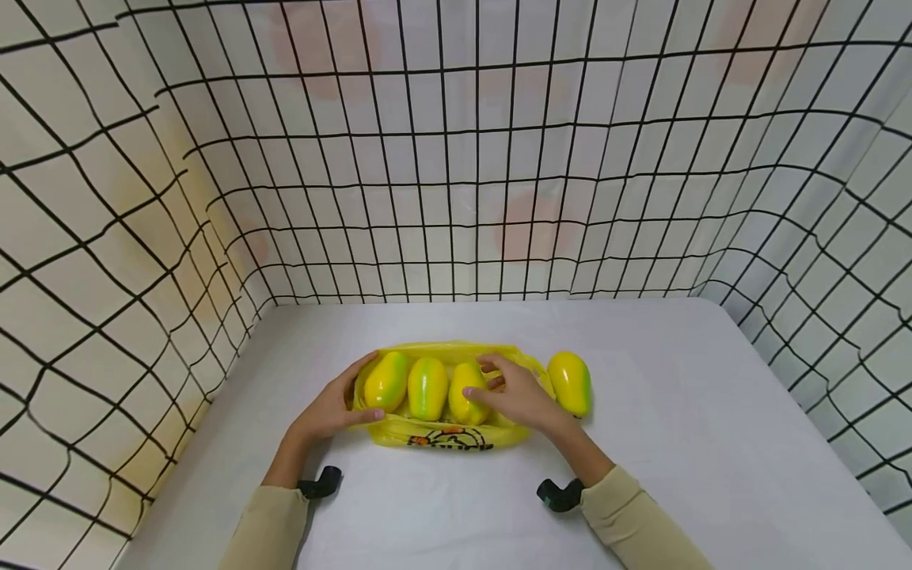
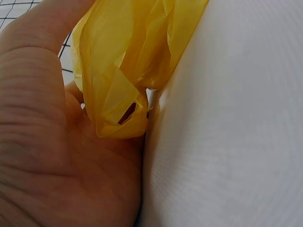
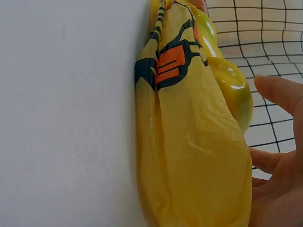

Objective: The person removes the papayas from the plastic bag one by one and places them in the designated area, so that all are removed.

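A yellow plastic bag (image 1: 499, 434) with dark and orange print lies on its side on the white table, holding three glossy yellow-green mangoes in a row: a left one (image 1: 387, 381), a middle one (image 1: 427, 388) and a right one (image 1: 466, 394). At the bag's left end my left hand (image 1: 329, 404) grips the plastic between thumb and fingers. My right hand (image 1: 523, 393) hovers over the right mango, its fingers loosely bent; in the right wrist view a gap shows between thumb and mango (image 3: 232, 87). Outside the bag, to its right, lies another mango (image 1: 570, 384).
The white table (image 1: 442, 507) is walled by black wire grid (image 1: 442, 182) at the back and both sides, with pale cloth behind it. Black wrist mounts (image 1: 560, 495) sit on both forearms, below tan sleeves.
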The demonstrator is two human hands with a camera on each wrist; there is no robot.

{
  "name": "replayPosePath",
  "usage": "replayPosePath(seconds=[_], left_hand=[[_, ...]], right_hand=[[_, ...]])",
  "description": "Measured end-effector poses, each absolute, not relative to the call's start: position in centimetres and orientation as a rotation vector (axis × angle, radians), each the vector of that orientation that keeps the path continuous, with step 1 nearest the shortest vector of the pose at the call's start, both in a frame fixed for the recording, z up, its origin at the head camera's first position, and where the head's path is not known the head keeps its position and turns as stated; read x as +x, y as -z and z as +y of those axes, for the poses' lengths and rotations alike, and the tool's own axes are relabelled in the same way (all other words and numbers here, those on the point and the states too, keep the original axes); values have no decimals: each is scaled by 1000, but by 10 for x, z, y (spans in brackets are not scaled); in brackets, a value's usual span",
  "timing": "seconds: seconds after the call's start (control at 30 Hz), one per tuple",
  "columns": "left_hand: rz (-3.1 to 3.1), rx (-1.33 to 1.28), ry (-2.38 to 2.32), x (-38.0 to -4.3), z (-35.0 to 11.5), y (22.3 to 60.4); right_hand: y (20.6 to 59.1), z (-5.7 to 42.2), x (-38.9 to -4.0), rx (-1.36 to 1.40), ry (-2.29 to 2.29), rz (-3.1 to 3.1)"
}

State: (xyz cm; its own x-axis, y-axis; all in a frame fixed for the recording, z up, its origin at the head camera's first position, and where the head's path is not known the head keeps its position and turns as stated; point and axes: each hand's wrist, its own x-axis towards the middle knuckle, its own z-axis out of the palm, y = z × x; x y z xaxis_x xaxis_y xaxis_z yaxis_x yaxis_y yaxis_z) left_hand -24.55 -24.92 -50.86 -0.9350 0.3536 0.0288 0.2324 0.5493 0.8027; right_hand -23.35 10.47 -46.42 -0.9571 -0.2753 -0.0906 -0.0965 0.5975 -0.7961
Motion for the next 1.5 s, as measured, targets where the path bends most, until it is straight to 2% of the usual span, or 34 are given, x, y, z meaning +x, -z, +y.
replayPosePath(seconds=[0.87, 1.5], left_hand=[[2632, 486, -1342, -246, -248, 508], [2647, 488, -1329, -246, -250, 511]], right_hand=[[468, 110, -234, -328, 1252, 2587], [450, 148, -234, -376, 1410, 2552]])
